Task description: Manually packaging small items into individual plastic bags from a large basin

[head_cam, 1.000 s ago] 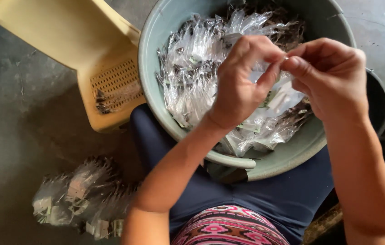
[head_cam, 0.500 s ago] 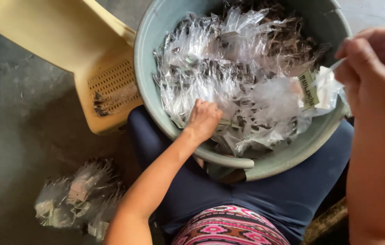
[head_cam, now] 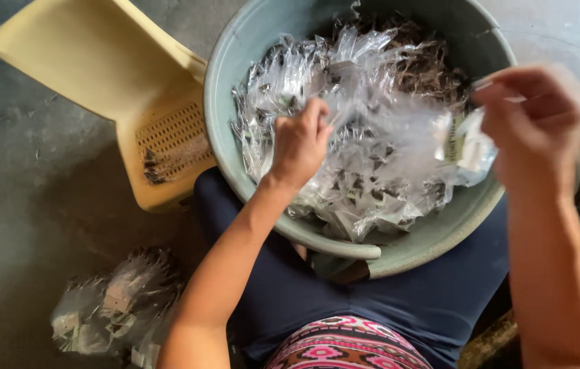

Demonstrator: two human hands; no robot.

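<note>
Your left hand (head_cam: 298, 145) sits inside the grey-green plastic basin (head_cam: 440, 236) on your lap, just left of the basin's middle, knuckles up and fingers curled down narrow into the heap of small clear plastic packets (head_cam: 365, 130). It pinches at the film there, though you cannot tell from this view whether it has 1 packet or a few. Your right hand (head_cam: 539, 130) is raised over the basin's right rim and is blurred; its fingers are drawn together around a clear packet with a pale label (head_cam: 464, 147), which hangs just inside that rim. A stretch of loose film runs across between the 2 hands, its long axis lying roughly left to right over the heap, so the packet lies to the right of your left hand and touches your right hand, which is plainly the nearer. The dark bits inside the packets are too small to name. Outside the basin, a yellow perforated plastic scoop (head_cam: 167, 143) lies touching its left rim, and a bundle of filled clear packets (head_cam: 116, 304) lies on the concrete floor (head_cam: 17, 205), well below and left of the basin.
</note>
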